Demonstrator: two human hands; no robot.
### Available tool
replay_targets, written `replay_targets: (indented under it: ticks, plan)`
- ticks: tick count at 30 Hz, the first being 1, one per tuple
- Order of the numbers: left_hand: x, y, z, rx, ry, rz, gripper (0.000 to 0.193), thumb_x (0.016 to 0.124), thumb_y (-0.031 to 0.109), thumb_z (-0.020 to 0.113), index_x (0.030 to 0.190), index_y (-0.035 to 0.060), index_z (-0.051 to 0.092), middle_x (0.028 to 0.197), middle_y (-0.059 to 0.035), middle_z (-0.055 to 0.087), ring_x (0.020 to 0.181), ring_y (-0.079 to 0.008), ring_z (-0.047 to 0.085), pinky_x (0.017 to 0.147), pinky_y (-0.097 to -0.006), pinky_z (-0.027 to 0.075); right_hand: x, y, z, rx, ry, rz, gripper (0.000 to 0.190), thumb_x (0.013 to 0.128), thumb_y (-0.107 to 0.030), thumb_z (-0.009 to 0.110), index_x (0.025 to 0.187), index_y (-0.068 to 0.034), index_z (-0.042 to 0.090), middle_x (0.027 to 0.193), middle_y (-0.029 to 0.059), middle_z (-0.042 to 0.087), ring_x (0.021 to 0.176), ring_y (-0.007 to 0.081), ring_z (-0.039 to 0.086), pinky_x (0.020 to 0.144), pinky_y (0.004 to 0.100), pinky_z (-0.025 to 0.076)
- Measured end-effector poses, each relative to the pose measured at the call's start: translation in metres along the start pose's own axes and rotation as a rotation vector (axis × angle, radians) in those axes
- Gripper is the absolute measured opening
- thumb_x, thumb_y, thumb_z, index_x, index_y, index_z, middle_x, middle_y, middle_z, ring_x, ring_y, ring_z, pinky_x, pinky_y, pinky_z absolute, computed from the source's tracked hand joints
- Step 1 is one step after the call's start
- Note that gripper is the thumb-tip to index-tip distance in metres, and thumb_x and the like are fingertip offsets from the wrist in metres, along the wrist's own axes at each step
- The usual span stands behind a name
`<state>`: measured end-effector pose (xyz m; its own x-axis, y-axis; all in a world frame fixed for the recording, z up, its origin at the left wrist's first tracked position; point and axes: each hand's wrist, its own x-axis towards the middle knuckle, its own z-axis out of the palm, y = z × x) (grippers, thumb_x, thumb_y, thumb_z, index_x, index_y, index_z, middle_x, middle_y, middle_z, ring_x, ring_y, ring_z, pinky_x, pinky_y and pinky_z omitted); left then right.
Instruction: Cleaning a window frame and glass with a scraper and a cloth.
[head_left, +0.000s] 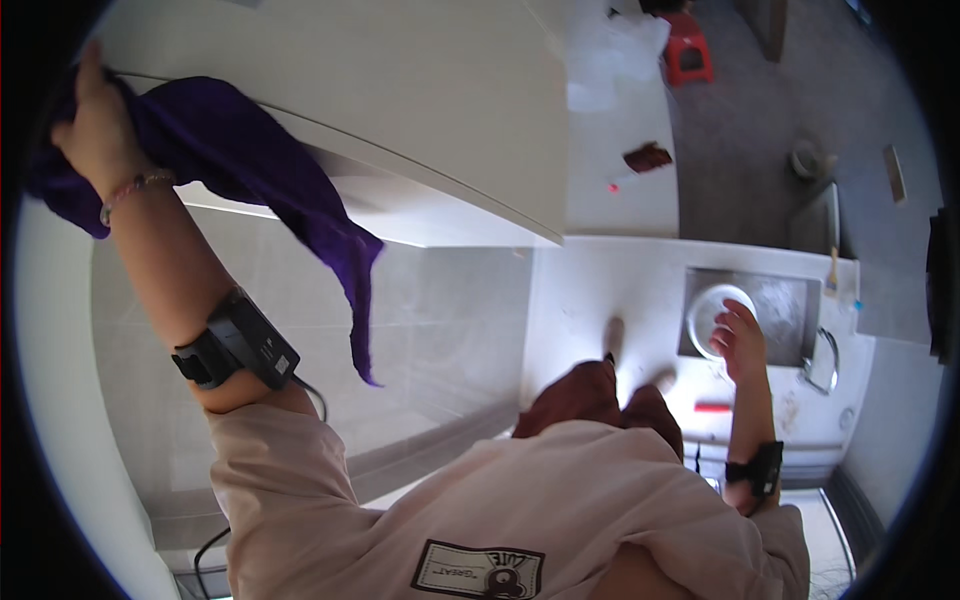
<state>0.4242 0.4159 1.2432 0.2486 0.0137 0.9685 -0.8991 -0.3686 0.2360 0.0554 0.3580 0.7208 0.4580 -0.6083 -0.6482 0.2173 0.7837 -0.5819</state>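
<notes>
At the upper left, my left hand (101, 135) is on a purple cloth (217, 135), some fingers hidden in its folds. The cloth trails down to the right across the lower edge of a white cabinet (405, 97), its narrow end hanging free. My right hand (741, 341) holds nothing; its fingers are loosely bent and apart. It appears above a stainless steel sink (787, 300), overlapping in view a round white basin (701, 322) in the sink.
My feet are on the white countertop (570, 300) left of the sink. A curved faucet (829, 360), a red object (712, 407) and a brush (832, 274) are near the sink. Further off are a dark red packet (647, 157) on the counter and a red stool (687, 52) on the floor.
</notes>
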Motion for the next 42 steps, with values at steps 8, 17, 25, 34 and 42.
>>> replay_targets:
  ticks: [8,17,25,34,42]
  plan:
    - [-0.347,-0.076,0.037,-0.021,-0.338,-0.454,0.061,0.075,0.049,0.061,0.048,-0.0046,0.047,0.048,-0.0108,0.051,0.046,-0.0157,0.048,0.042,-0.0367,0.038,-0.020,0.011,-0.023,-0.031,0.257,-0.012,0.026,0.080,-0.011,0.051,0.106,-0.010,0.051,0.078,0.0028,0.054,0.058,0.0106,0.051,0.054,0.0248,0.045]
    - [-0.574,-0.160,0.000,0.476,-1.577,-0.771,0.101,0.066,0.072,0.047,0.109,-0.0192,0.043,0.108,-0.0338,0.049,0.109,-0.0459,0.042,0.094,-0.0485,0.030,-0.075,0.045,-0.034,-0.089,0.475,0.034,0.027,0.079,-0.011,0.052,0.106,-0.009,0.052,0.074,0.0034,0.053,0.055,0.0108,0.050,0.049,0.0255,0.045]
    - [-0.168,-0.348,0.013,0.376,-0.349,0.578,0.055,0.083,0.037,0.046,0.110,-0.0109,0.039,0.108,-0.0247,0.043,0.096,-0.0371,0.040,0.084,-0.0452,0.028,-0.046,0.040,0.004,-0.160,0.230,0.080,0.032,0.075,-0.007,0.052,0.107,-0.009,0.050,0.075,0.0025,0.053,0.056,0.0101,0.050,0.049,0.0243,0.043]
    - [-0.141,-0.370,-0.012,0.314,-0.286,-0.156,0.060,0.088,0.050,0.029,0.112,-0.0015,0.046,0.103,-0.0160,0.053,0.089,-0.0233,0.053,0.080,-0.0365,0.042,-0.008,0.043,0.044,-0.204,0.208,0.125,0.028,0.080,-0.013,0.052,0.108,-0.008,0.049,0.078,0.0027,0.053,0.058,0.0109,0.051,0.055,0.0247,0.045]
    - [-0.499,-0.283,0.045,-0.049,-0.855,-1.377,0.062,0.086,0.054,0.029,0.118,0.0027,0.041,0.114,-0.0128,0.045,0.099,-0.0226,0.047,0.089,-0.0367,0.036,-0.003,0.064,0.035,-0.195,0.330,0.176,0.022,0.082,-0.013,0.049,0.104,-0.009,0.051,0.074,0.0043,0.054,0.056,0.0132,0.051,0.048,0.0266,0.045]
